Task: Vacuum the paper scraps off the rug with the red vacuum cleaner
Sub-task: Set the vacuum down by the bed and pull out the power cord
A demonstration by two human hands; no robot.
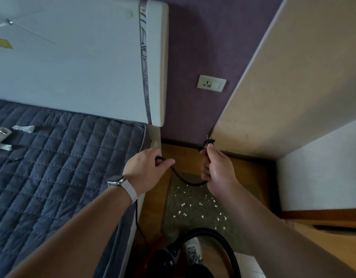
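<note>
Outstretched left hand point(147, 169) and right hand point(217, 167) grip cord point(185, 182).

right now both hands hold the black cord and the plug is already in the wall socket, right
Not quite. In the head view the plug is not in the wall socket: it sticks up from the right hand, below the empty socket. That hand and the left hand do hold the black cord.

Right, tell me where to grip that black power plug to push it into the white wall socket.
Grip the black power plug by its moulded body, coming from the cord side, fingers clear of the pins. Its pins point up towards the white wall socket, and the right hand pinches it from below, so that grip likely suits a straight push.
</note>
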